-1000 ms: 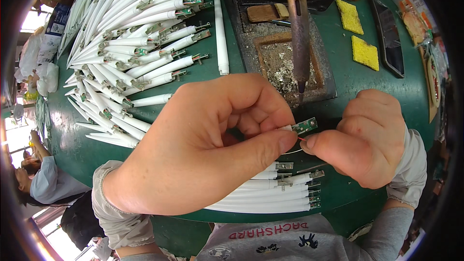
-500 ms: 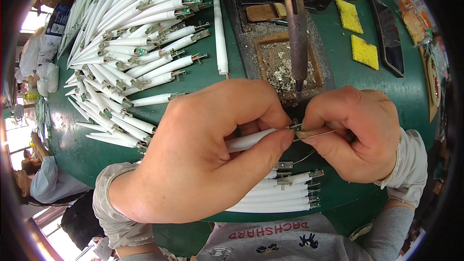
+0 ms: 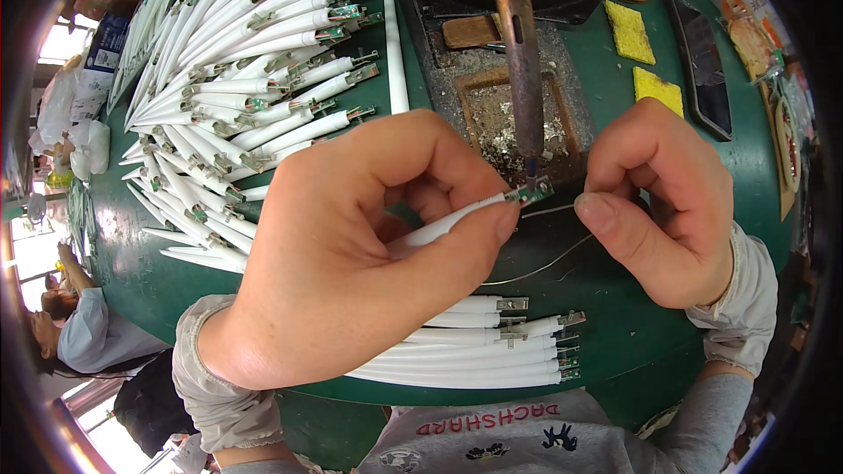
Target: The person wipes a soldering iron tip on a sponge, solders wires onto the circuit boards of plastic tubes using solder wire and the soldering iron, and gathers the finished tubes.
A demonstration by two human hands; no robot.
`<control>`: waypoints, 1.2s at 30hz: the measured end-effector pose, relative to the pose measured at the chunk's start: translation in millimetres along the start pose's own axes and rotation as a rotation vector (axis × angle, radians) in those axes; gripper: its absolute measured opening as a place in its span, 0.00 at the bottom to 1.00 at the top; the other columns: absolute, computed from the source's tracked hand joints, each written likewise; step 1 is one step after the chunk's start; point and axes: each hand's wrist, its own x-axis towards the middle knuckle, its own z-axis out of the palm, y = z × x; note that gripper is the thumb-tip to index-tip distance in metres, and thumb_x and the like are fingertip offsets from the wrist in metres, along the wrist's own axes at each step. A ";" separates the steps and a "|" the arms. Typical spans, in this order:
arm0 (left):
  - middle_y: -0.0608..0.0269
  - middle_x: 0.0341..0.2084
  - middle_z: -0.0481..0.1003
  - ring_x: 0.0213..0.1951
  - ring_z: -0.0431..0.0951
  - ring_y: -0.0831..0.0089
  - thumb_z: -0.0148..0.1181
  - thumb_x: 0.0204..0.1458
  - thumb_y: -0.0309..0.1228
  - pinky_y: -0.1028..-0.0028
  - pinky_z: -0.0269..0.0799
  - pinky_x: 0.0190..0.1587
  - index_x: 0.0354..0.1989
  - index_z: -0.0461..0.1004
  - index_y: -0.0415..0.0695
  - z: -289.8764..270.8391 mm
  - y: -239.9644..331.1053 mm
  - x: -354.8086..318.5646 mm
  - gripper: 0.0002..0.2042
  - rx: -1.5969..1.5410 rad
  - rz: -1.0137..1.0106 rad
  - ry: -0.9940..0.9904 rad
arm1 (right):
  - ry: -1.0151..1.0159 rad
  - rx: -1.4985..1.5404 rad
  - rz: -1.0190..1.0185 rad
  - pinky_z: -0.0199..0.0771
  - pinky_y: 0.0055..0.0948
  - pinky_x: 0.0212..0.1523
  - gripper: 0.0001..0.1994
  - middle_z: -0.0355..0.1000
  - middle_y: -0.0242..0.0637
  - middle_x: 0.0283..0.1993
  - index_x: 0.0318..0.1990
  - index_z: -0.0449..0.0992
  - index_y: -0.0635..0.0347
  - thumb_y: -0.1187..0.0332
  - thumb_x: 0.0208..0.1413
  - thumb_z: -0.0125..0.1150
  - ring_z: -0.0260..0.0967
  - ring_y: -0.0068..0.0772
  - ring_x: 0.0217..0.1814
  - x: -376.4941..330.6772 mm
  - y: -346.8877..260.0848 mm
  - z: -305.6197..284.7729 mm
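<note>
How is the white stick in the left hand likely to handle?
The white stick is probably light: the left hand pinches it between thumb and finger. Its rounded body may roll; the exposed circuit board at its end looks fragile.

A green table (image 3: 632, 342) carried a dense heap of white tapered sticks (image 3: 211, 44) on its left; a lone white stick (image 3: 394, 44) lay between that and a dark speckled tray (image 3: 448, 66); two yellow sponges (image 3: 629, 32) and a black rectangular slab (image 3: 702, 66) lay farther right; a row of white sticks (image 3: 492, 358) lay toward the near edge.

Head-worn fisheye, facing down; close above left hand (image 3: 351, 268), right hand (image 3: 667, 211), green table (image 3: 632, 351).
</note>
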 end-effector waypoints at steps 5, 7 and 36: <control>0.61 0.28 0.70 0.31 0.70 0.80 0.58 0.42 0.14 0.83 0.66 0.31 0.30 0.69 0.32 -0.1 0.1 -0.7 0.06 -0.018 -0.013 -0.007 | 0.075 0.029 -0.005 0.56 0.16 0.25 0.08 0.59 0.33 0.30 0.32 0.64 0.66 0.74 0.49 0.57 0.55 0.17 0.26 -2.1 2.0 0.7; 0.61 0.28 0.70 0.31 0.70 0.80 0.58 0.43 0.15 0.84 0.67 0.30 0.30 0.69 0.32 -0.2 1.8 -0.7 0.06 0.003 -0.026 0.009 | 0.068 -0.003 -0.043 0.55 0.16 0.25 0.08 0.59 0.33 0.30 0.32 0.64 0.66 0.74 0.49 0.56 0.55 0.17 0.25 -2.9 2.7 -0.9; 0.57 0.31 0.69 0.32 0.68 0.78 0.56 0.43 0.16 0.81 0.64 0.35 0.30 0.68 0.33 -1.3 1.6 -3.9 0.05 0.012 0.075 -0.013 | 0.101 -0.162 -0.255 0.55 0.17 0.23 0.08 0.59 0.33 0.29 0.34 0.62 0.64 0.76 0.50 0.55 0.55 0.18 0.23 -5.9 6.1 7.9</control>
